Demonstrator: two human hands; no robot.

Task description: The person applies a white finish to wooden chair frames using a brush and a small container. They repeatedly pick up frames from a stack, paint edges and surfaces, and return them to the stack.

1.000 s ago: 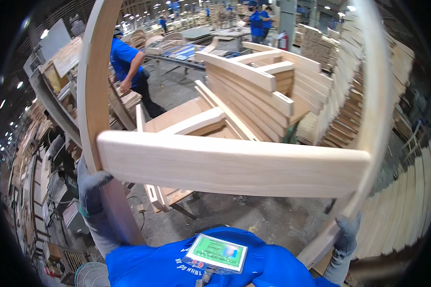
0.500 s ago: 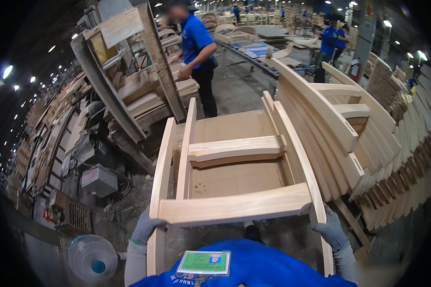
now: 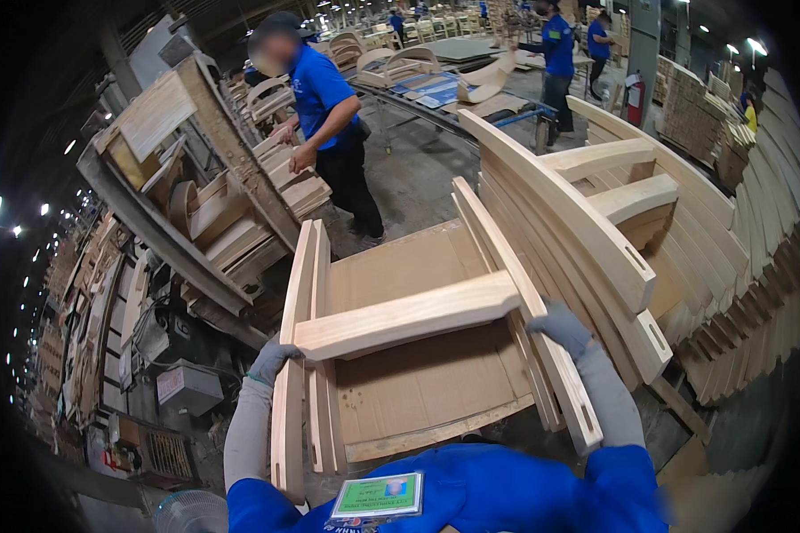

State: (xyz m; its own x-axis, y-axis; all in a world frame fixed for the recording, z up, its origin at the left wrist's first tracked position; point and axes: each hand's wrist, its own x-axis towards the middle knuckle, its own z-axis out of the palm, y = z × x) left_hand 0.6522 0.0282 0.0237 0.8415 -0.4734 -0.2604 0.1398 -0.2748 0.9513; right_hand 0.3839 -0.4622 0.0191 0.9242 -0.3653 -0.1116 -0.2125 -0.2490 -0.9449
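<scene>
My left hand [image 3: 274,362], in a grey glove, is closed around the left side rail of a pale wooden chair frame [image 3: 409,313]. Opposite it, my gloved right hand [image 3: 558,329] grips the right side rail just below the crossbar. This frame has two long slotted rails joined by a wide, slightly curved crossbar. Under it lies another similar frame, its rails showing just inside those I hold. A brown cardboard sheet [image 3: 431,382] shows between the rails. Whether the held frame rests on the lower one cannot be made out.
Stacked curved wooden frames [image 3: 587,231] stand close on my right. To the left are a rack of wood pieces [image 3: 213,213], a grey box [image 3: 189,388] and a fan [image 3: 189,513]. A co-worker in blue [image 3: 324,107] stands beyond the rack; others are farther back.
The held chair frame has moved away from my body over the lower frame, and its crossbar now sits farther out. Both hands have gone forward with it, still gripping the rails.
</scene>
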